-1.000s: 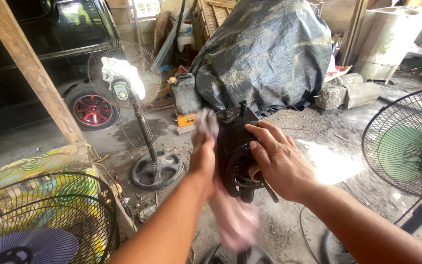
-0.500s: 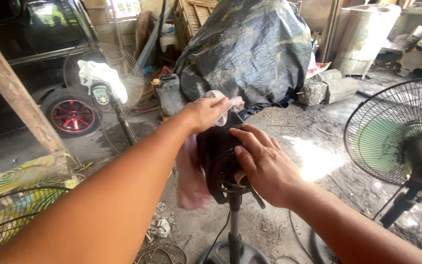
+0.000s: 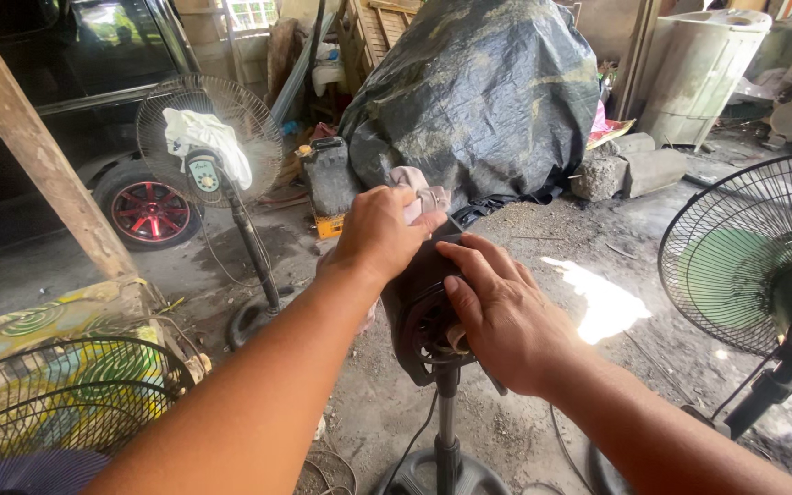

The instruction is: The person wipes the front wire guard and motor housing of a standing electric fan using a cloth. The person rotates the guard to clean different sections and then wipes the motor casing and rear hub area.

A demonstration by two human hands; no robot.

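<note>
Item one — my left hand (image 3: 379, 236), centre of the frame, fingers closed over a pale pink rag (image 3: 419, 194) and pressing it onto the top of a black fan motor housing (image 3: 419, 302). The rag bunches out past my fingertips; a bit of it also shows below my wrist.

Item two — my right hand (image 3: 499, 312), just right of centre, laid flat against the front and side of the same housing, fingers spread and gripping nothing else. The housing sits on a thin metal pole (image 3: 447, 417) that drops to a round base (image 3: 440, 475) at the bottom edge.

Surroundings, as I see them:
- Upper left: a pedestal fan (image 3: 210, 151) with a white cloth (image 3: 205, 136) draped over its grille, standing before a dark car with a red-spoked wheel (image 3: 149, 212).
- Left edge: a slanted wooden post (image 3: 40, 151).
- Lower left: a loose wire fan guard (image 3: 66, 403).
- Top centre: a large mound under a black tarpaulin (image 3: 478, 92), with a grey jerrycan (image 3: 327, 176) just beside it.
- Right edge: another fan with green blades (image 3: 753, 261) behind its grille.
- Floor: dusty bare concrete (image 3: 598, 302) with a sunlit patch.
</note>
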